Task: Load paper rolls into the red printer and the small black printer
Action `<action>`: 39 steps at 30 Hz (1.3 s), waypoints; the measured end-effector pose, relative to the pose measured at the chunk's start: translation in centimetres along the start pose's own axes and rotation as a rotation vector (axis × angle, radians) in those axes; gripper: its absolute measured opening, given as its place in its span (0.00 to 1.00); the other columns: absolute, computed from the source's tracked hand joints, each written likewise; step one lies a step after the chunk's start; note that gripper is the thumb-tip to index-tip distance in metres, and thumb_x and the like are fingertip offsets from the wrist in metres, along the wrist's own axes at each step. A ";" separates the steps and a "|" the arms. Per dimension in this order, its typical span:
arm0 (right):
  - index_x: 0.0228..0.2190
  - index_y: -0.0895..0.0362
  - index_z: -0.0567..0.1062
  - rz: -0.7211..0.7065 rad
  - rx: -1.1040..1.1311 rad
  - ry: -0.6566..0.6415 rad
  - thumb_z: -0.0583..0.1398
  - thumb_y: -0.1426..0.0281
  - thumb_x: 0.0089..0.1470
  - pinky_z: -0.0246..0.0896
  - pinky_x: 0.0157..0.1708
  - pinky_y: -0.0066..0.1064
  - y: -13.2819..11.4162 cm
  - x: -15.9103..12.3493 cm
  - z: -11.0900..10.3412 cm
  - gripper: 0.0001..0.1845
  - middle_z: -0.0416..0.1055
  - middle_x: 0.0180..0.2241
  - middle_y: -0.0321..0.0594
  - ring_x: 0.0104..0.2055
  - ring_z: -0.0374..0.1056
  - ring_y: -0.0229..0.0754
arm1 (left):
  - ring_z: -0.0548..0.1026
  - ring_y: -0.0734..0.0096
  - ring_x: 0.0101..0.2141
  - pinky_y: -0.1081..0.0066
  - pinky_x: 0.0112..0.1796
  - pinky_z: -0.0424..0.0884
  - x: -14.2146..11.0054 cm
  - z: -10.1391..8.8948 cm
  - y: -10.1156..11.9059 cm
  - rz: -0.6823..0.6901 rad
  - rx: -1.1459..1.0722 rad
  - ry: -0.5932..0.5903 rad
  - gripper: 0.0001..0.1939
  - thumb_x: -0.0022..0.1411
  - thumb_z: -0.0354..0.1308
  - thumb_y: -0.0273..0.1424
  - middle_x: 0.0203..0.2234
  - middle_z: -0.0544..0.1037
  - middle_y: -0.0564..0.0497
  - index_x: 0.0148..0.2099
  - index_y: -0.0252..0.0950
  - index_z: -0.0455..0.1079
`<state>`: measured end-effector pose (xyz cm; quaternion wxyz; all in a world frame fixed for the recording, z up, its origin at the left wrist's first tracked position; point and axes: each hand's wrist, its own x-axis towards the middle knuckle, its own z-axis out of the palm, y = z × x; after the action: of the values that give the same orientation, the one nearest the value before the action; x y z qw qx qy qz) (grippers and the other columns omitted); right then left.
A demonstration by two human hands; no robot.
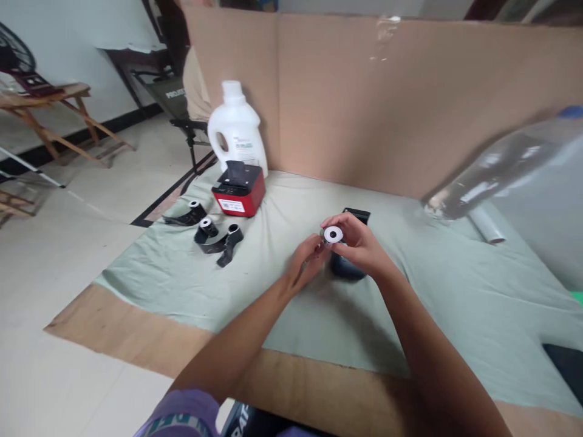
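Observation:
A small paper roll shows its white end, with a dark hole in the middle. My right hand grips it between thumb and fingers from the right. From the left, my left hand closes on the roll's near side, its fingertips partly hidden. Beneath both hands a dark device, perhaps a small printer, sits on the cloth; its black upper part shows beyond my right hand. How the device stands, open or shut, is hidden.
Three partly unrolled black paper rolls lie at left, near a red and black printer. Behind stands a white jug. A cardboard panel borders the back. At right are a large clear bottle and a white tube.

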<state>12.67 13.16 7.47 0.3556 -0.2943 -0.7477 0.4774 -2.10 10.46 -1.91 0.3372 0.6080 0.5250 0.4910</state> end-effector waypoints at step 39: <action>0.44 0.56 0.76 0.229 -0.659 0.055 0.61 0.78 0.57 0.61 0.45 0.33 5.4 -2.0 -7.4 0.13 0.77 0.40 0.41 0.42 0.70 0.44 | 0.68 0.74 0.31 0.70 0.37 0.71 -0.5 3.1 0.4 0.049 0.108 -0.059 0.20 0.65 0.57 0.33 0.45 0.69 0.48 0.58 0.39 0.71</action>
<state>20.37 17.39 4.14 0.2055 -0.4879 -0.8140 0.2390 1.00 10.23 -2.58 0.3071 0.6523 0.5255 0.4516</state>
